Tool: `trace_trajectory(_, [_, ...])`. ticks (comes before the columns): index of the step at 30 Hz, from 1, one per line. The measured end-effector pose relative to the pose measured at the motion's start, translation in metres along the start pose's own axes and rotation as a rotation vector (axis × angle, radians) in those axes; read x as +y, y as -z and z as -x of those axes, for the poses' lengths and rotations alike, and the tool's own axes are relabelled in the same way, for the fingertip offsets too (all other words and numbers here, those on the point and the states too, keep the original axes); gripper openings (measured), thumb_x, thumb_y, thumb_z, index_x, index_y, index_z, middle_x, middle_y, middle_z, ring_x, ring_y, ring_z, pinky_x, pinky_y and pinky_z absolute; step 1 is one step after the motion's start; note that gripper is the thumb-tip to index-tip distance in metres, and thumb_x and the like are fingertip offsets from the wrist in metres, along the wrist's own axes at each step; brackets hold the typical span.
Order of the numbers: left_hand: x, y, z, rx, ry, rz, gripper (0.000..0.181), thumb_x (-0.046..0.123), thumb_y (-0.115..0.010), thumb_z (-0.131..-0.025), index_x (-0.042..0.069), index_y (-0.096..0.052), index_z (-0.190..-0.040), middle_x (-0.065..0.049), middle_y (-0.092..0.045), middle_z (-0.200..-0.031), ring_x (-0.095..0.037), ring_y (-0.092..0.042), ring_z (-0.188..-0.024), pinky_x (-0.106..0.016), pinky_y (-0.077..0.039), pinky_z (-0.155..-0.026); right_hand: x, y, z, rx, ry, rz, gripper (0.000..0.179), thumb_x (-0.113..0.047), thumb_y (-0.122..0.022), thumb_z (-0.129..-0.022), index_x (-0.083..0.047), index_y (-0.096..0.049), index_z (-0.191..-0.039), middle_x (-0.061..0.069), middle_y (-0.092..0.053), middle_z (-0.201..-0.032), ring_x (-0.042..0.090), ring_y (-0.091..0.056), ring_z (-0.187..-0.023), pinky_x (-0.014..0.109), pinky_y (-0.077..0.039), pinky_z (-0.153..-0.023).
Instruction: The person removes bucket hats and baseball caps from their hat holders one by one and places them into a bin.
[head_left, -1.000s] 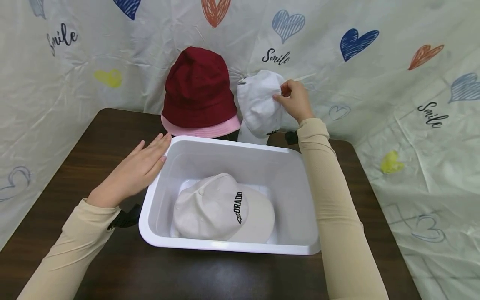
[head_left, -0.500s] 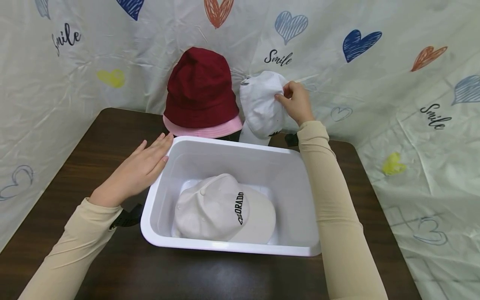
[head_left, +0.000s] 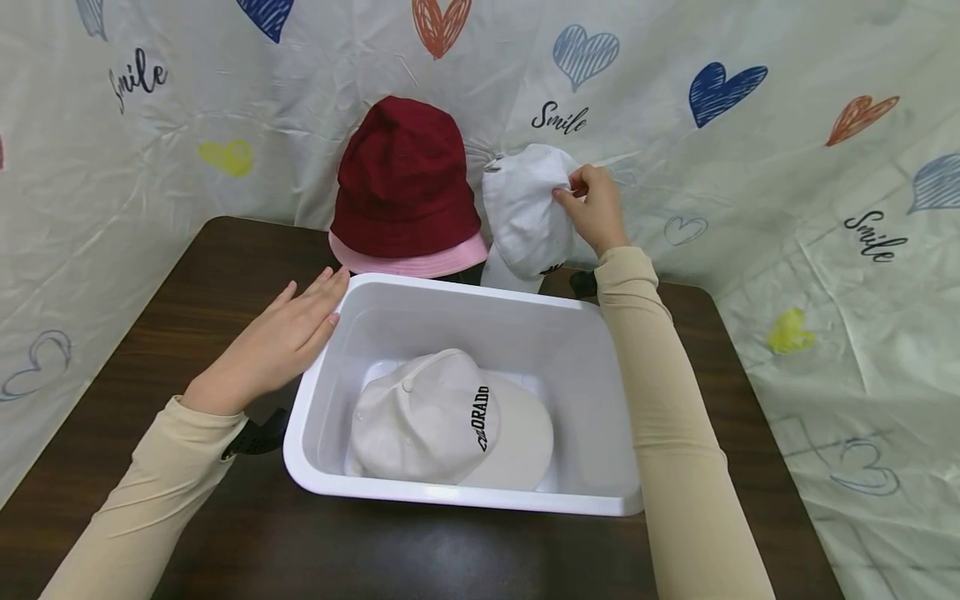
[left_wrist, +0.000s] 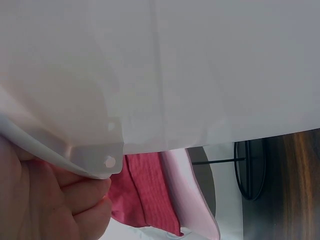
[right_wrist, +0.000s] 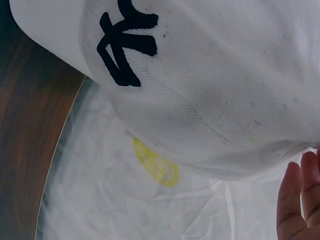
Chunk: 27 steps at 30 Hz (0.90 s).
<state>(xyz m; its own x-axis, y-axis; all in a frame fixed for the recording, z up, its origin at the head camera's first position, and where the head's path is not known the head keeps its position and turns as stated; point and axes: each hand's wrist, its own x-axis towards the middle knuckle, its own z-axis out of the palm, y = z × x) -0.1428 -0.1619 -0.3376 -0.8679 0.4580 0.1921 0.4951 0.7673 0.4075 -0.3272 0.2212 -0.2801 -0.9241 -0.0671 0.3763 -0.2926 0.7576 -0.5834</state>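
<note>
A white baseball cap (head_left: 525, 212) leans against the back wall, its brim downward. My right hand (head_left: 602, 212) pinches the cap's upper right edge between thumb and fingers. In the right wrist view, black lettering marks the cap's front (right_wrist: 200, 100), and fingertips (right_wrist: 290, 200) touch its edge. My left hand (head_left: 281, 337) rests on the left rim of a white plastic bin (head_left: 450, 494), fingers mostly straight. An off-white cap (head_left: 420, 421) with black lettering lies inside the bin, its brim to the right.
A dark red bucket hat (head_left: 405, 183) with a pink brim stands behind the bin, left of the white cap. The left wrist view shows a black wire stand (left_wrist: 248, 170) near it. A printed cloth (head_left: 285, 142) hangs behind the brown table (head_left: 225, 258).
The whole head view has shifted slightly right and down. Both hands and the hats keep their places relative to each other.
</note>
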Motion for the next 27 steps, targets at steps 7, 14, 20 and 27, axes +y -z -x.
trace_trajectory(7, [-0.0006, -0.0007, 0.0006, -0.008, 0.002, 0.012, 0.052, 0.023, -0.036, -0.102, 0.003, -0.024, -0.149, -0.012, -0.023, -0.154, -0.026, -0.018, -0.142, -0.055, -0.012, -0.111, 0.0000, -0.0014, 0.0012, 0.025, -0.005, 0.010, 0.018, -0.014, -0.062, -0.092, 0.002, -0.054, -0.091, 0.013, -0.054, -0.094, 0.026, -0.053, -0.090, 0.032, -0.041, -0.078])
trace_trajectory(14, [-0.0014, -0.0014, 0.0007, 0.002, -0.002, 0.004, 0.052, 0.024, -0.038, -0.102, 0.003, -0.025, -0.148, -0.013, -0.025, -0.153, -0.026, -0.018, -0.142, -0.055, -0.014, -0.110, 0.0007, -0.0026, 0.0013, 0.063, -0.006, 0.020, 0.019, -0.017, -0.061, -0.093, 0.002, -0.057, -0.091, 0.013, -0.056, -0.095, 0.025, -0.055, -0.090, 0.033, -0.042, -0.078])
trace_trajectory(20, [-0.0027, -0.0018, 0.0005, 0.003, -0.003, 0.006, 0.052, 0.024, -0.037, -0.102, 0.003, -0.025, -0.148, -0.013, -0.024, -0.153, -0.025, -0.018, -0.142, -0.055, -0.014, -0.111, -0.0004, -0.0027, 0.0022, 0.082, -0.036, 0.030, 0.020, -0.020, -0.062, -0.092, 0.000, -0.058, -0.092, 0.011, -0.056, -0.096, 0.023, -0.055, -0.091, 0.032, -0.042, -0.079])
trace_trajectory(27, [-0.0040, -0.0020, 0.0006, -0.001, -0.002, 0.004, 0.053, 0.025, -0.037, -0.102, 0.003, -0.024, -0.149, -0.013, -0.025, -0.153, -0.025, -0.017, -0.142, -0.056, -0.014, -0.111, -0.0021, -0.0029, 0.0036, 0.137, -0.047, 0.024, 0.021, -0.019, -0.062, -0.092, 0.002, -0.061, -0.092, 0.012, -0.057, -0.096, 0.024, -0.056, -0.091, 0.031, -0.043, -0.078])
